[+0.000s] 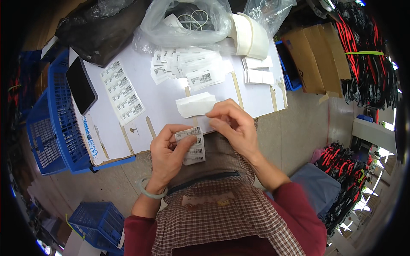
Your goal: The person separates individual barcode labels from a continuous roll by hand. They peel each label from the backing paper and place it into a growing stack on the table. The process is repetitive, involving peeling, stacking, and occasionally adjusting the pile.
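Note:
In my left hand [167, 149] is a folded strip of white barcode labels [195, 150], gripped between thumb and fingers above my lap at the table's front edge. My right hand [234, 126] is closed in a pinch, thumb and index finger close together, beside the right end of a small stack of blank white cards [194, 105]. Whatever is between those fingertips, if anything, is too small to make out. Beyond the stack lies a spread pile of white cards with barcode labels [200, 77]. Farther left, a sheet of barcode labels [124, 92] rests flat.
A dark phone or tablet [81, 85] lies by the left edge of the white table [160, 100]. Blue plastic baskets [68, 123] stand left of it. Clear plastic bags [188, 36], a cream roll [251, 36] and white card stacks [258, 70] occupy the back. A cardboard box [318, 57] is right.

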Demonstrator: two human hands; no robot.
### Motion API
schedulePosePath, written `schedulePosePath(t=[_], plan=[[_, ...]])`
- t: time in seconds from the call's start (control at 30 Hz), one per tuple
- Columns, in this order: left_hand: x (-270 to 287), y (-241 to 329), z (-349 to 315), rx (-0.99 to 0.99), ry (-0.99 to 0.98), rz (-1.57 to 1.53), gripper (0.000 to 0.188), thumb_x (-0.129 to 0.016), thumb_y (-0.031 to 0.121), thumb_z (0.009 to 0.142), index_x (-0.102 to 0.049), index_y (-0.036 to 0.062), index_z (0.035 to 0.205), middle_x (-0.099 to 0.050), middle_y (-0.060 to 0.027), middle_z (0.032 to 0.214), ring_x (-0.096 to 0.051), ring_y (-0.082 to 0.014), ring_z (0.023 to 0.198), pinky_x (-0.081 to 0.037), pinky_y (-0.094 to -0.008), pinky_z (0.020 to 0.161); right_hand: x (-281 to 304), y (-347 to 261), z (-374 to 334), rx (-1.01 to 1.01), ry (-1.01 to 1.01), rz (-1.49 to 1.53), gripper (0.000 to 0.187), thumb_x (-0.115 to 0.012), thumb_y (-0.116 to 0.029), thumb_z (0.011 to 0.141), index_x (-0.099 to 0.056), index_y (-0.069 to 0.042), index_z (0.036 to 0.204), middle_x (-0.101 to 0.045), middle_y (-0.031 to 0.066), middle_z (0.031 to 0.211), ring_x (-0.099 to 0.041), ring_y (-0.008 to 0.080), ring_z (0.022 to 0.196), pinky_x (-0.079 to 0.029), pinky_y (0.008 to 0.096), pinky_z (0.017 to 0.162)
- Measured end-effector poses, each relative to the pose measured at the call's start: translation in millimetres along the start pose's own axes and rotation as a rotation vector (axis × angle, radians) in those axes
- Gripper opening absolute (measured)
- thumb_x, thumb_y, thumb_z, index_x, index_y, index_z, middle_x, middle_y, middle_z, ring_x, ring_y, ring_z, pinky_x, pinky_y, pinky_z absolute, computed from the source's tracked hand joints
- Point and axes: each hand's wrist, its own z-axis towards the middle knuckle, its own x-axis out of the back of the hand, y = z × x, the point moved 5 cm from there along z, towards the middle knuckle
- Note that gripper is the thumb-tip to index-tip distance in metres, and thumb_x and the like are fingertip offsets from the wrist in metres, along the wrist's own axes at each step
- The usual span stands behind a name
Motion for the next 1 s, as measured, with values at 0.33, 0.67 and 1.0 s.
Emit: schedulePosePath(t=[0.33, 0.67, 1.0], plan=[[-8, 1, 0, 0.104, -0.092, -0.048, 0.028, -0.068, 0.001, 0.089, -0.056, -0.0052, 0.113, -0.071, -0.0136, 0.099, -0.067, -0.0103, 0.087, -0.055, -0.0210, 0.073, -9, -14, -3, 0.157, -0.077, -0.099, 0.022, -0.077, 0.003, 0.071, -0.063, -0.004, 0.086, -0.058, 0.0096, 0.118, -0.056, 0.0263, 0.111, -0.046, 0.0358, 0.093], [2, -2, 3, 0.203, -0.007, 0.052, 0.022, -0.069, 0.005, 0.090, -0.058, -0.0042, 0.106, -0.072, -0.0125, 0.088, -0.068, -0.0113, 0.076, -0.054, -0.0207, 0.067, 12, 5, -4, 0.091, 0.075, 0.203, 0.021, -0.074, 0.002, 0.078, -0.064, 0.000, 0.096, -0.057, 0.0141, 0.123, -0.055, 0.0236, 0.115, -0.047, 0.0349, 0.095], [14, 31, 78, -0.007, -0.124, 0.945, 0.030, -0.066, 0.023, 0.086, -0.070, -0.0037, 0.073, -0.059, -0.0132, 0.052, -0.056, -0.0197, 0.046, -0.043, -0.0319, 0.049, -3, 24, 16, -0.315, 0.084, 0.234, 0.009, -0.066, -0.002, 0.090, -0.058, 0.001, 0.087, -0.065, 0.0047, 0.070, -0.058, 0.0051, 0.060, -0.045, 0.0187, 0.052]])
